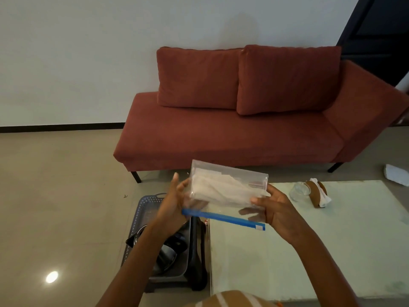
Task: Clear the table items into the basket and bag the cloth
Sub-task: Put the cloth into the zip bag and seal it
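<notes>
Between both hands, above the near table edge, hangs a clear plastic zip bag with a blue seal strip [223,193]. The left hand [174,202] grips its left edge, the right hand [274,209] pinches its right side. A pale folded cloth [218,189] lies inside. Below left stands a grey perforated plastic basket [141,209] holding dark items; the pale glass-topped table [309,251] lies right.

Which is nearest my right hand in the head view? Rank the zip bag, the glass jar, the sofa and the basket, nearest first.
From the right hand:
1. Zip bag, in its grip, cloth inside.
2. Glass jar, lying just right on the table.
3. Basket, left, on the floor past the other hand.
4. Sofa, beyond the table against the wall.
</notes>
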